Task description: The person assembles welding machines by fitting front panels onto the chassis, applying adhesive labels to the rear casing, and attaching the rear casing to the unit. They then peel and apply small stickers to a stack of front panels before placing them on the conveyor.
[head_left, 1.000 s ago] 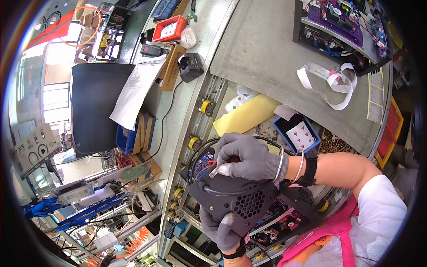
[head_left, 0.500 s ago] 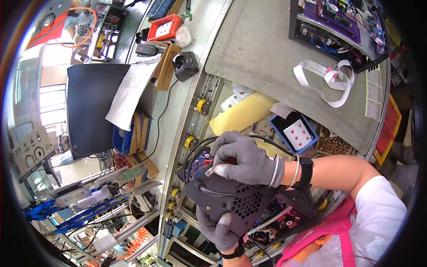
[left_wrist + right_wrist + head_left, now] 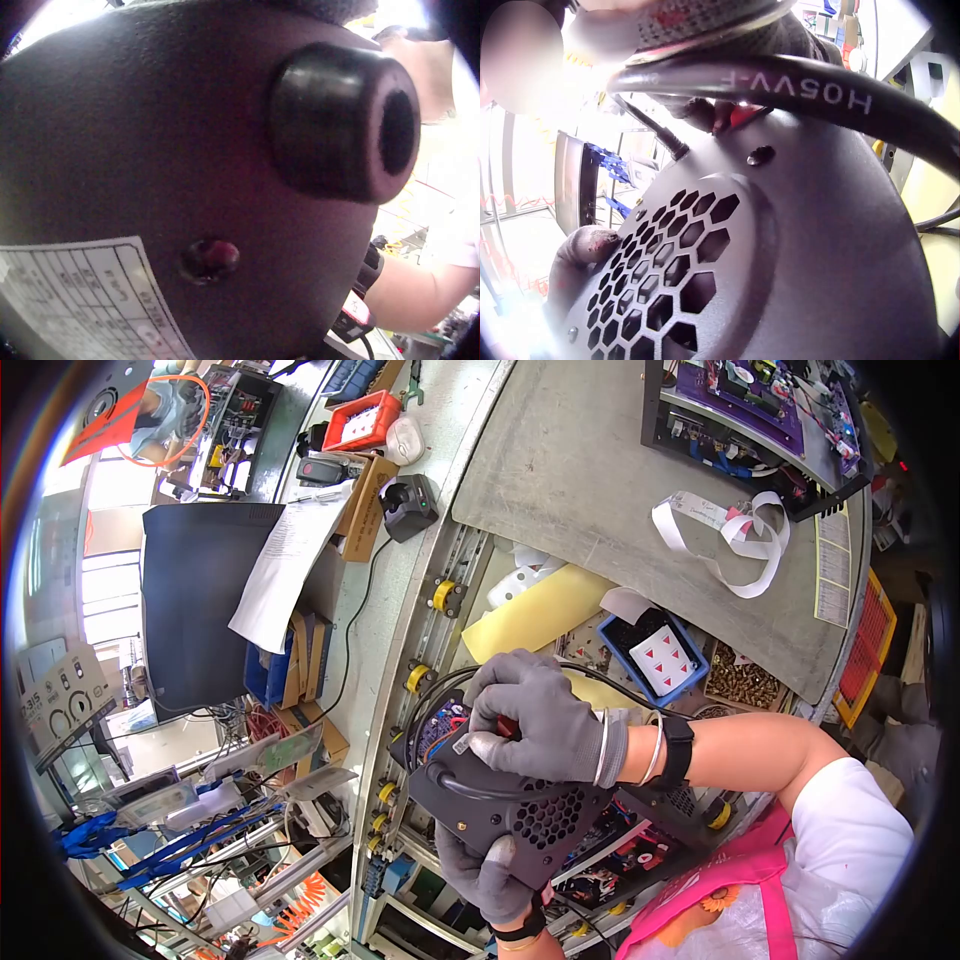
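A black metal panel with a honeycomb vent is held tilted at the lower middle. The left hand grips its lower edge, thumb on the vented face. At the upper edge, the right hand has its fingers curled round a small red part, mostly hidden by the glove. A thick black cable crosses the panel below that hand. In the left wrist view a rubber foot, a hole and a printed label show on a black surface. Both hands wear grey gloves.
A blue bin holds a card with red triangles. Beside it lie a yellow sheet and small brass-coloured parts. An open chassis and a white strap lie on the grey mat. Conveyor rails run alongside.
The surroundings have shifted slightly left in the head view. The right hand has curled further over the panel's upper edge; the left hand keeps its grip.
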`<control>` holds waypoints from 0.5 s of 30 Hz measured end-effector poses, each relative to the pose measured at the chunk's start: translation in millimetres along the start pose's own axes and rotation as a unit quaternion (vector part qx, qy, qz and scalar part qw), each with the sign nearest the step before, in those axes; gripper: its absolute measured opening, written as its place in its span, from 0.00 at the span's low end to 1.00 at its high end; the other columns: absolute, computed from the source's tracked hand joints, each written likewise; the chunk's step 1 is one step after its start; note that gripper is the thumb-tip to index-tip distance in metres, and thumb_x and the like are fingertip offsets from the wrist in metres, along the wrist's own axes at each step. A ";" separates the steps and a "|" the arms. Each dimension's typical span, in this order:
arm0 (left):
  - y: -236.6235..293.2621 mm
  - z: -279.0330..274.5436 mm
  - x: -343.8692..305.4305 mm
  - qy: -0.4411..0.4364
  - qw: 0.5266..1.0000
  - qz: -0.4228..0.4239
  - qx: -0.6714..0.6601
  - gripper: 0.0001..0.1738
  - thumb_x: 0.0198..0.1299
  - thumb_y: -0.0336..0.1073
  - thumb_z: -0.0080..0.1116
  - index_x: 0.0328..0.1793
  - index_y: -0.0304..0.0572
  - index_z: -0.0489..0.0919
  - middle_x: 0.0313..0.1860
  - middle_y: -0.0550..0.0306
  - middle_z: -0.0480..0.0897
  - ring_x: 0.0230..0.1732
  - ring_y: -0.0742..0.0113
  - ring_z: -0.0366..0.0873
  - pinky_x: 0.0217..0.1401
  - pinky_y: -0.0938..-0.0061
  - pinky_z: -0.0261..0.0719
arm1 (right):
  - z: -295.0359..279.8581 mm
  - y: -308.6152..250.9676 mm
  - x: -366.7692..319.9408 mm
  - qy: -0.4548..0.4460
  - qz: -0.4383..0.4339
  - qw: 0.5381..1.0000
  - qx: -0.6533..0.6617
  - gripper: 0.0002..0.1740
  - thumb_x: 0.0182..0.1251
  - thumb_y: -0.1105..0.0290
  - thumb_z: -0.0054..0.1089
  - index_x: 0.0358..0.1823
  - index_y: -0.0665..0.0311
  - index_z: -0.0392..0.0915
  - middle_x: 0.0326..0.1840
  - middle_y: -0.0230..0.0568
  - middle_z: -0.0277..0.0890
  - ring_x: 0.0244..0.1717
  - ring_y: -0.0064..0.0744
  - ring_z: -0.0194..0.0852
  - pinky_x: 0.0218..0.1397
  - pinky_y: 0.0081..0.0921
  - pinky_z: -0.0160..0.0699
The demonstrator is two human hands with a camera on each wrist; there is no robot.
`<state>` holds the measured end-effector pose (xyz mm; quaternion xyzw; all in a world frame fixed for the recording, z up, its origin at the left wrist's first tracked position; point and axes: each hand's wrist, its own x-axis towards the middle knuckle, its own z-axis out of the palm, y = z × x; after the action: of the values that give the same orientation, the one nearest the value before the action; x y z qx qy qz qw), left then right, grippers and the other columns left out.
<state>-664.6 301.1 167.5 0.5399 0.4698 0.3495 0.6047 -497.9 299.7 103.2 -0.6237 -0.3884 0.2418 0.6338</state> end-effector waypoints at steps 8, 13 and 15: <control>-1.5 -1.2 -0.9 0.004 1.000 -0.002 -0.002 0.42 0.41 0.33 0.65 0.66 0.25 0.65 0.55 0.45 0.77 0.53 0.59 0.77 0.60 0.66 0.74 | 2.5 4.6 -0.2 0.004 -0.017 1.000 0.015 0.07 0.52 0.67 0.65 0.23 0.58 0.77 0.39 0.32 0.76 0.43 0.32 0.71 0.54 0.34 0.63; -1.8 -2.4 -0.5 -0.004 1.000 0.001 0.000 0.42 0.41 0.31 0.63 0.67 0.25 0.65 0.55 0.45 0.77 0.53 0.59 0.77 0.60 0.66 0.74 | 1.5 4.5 0.2 0.010 -0.030 0.999 0.008 0.06 0.51 0.67 0.65 0.23 0.58 0.77 0.38 0.31 0.76 0.42 0.32 0.71 0.54 0.34 0.63; -1.9 -2.8 -0.3 -0.005 1.000 0.003 0.003 0.42 0.41 0.31 0.62 0.67 0.25 0.64 0.55 0.45 0.76 0.53 0.59 0.77 0.61 0.66 0.74 | 2.3 5.4 -0.5 0.013 -0.032 0.999 0.004 0.06 0.50 0.67 0.66 0.23 0.58 0.77 0.38 0.31 0.76 0.42 0.33 0.72 0.54 0.34 0.63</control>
<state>-667.5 301.4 165.8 0.5454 0.4658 0.3470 0.6043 -499.1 301.3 97.6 -0.6113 -0.3986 0.2147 0.6491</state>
